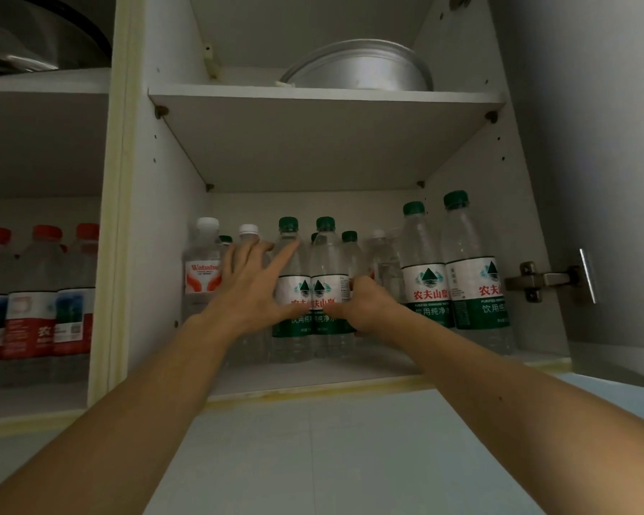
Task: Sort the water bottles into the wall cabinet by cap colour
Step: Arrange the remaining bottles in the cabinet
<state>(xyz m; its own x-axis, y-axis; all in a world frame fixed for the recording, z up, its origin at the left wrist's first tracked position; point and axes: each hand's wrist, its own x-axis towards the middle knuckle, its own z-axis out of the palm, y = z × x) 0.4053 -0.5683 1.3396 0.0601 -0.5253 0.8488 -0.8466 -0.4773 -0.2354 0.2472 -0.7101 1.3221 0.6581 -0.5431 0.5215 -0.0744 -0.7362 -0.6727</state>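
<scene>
On the lower cabinet shelf (pixel 313 369), left hand (pixel 251 288), fingers spread, presses a green-capped clear plastic water bottle (pixel 290 288) while right hand (pixel 365 302) curls round its twin (pixel 326 288), seemingly herding greens together, away from white-capped bottles (pixel 203 269).

Lower shelf (pixel 313 373) is crowded: green-capped bottles (pixel 307 291) at middle and right (pixel 458 276), white-capped bottles (pixel 205 269) at left. Open strip is left along the front edge. Headroom above the caps is bounded by the upper shelf (pixel 324 96). Right side is narrowed by a door hinge (pixel 540 280).
</scene>
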